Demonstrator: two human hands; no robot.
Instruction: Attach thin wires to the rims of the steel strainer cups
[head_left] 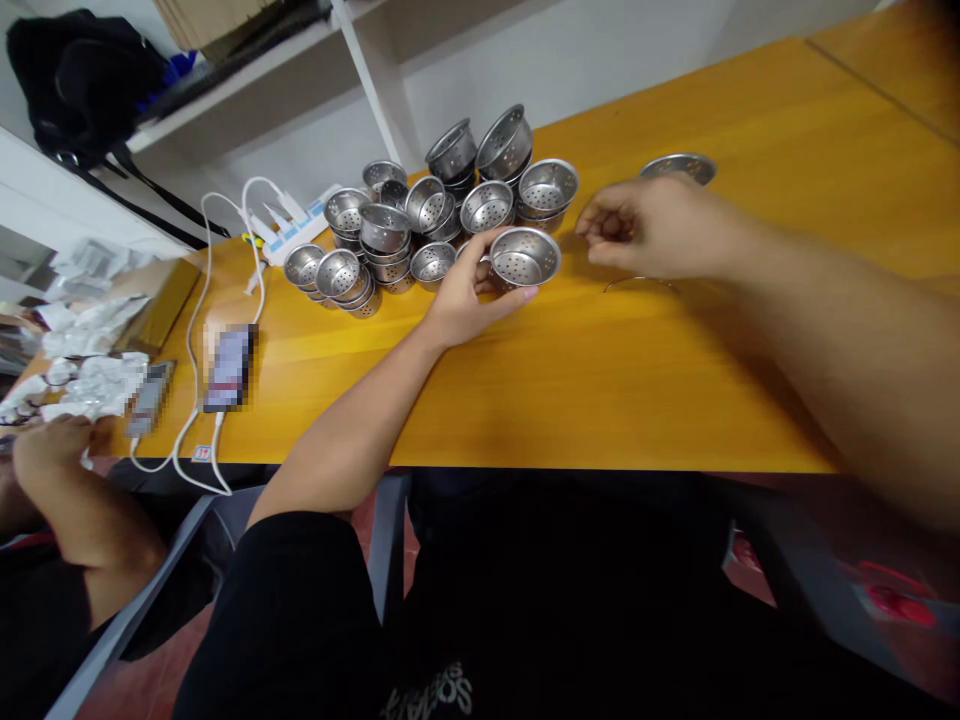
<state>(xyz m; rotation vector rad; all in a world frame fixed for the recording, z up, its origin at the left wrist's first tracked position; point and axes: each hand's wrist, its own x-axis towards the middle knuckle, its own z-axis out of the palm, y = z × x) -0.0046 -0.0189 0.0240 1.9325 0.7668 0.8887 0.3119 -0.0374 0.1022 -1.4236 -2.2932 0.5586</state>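
Observation:
My left hand (463, 290) grips a small perforated steel strainer cup (525, 257) that rests on the yellow wooden table (570, 370). My right hand (649, 228) hovers just to the right of the cup, fingers curled together; whether they pinch anything I cannot tell. A thin wire bail (637, 284) lies on the table under that hand. Behind it stands a single steel cup (679, 167). A pile of several matching strainer cups (420, 215) sits behind my left hand.
A white power strip (289, 228) with white cables lies at the back left, a phone (225, 366) on a cable nearer the front edge. Another person's hand (49, 450) works among white packets (97, 345) at far left. White shelves stand behind.

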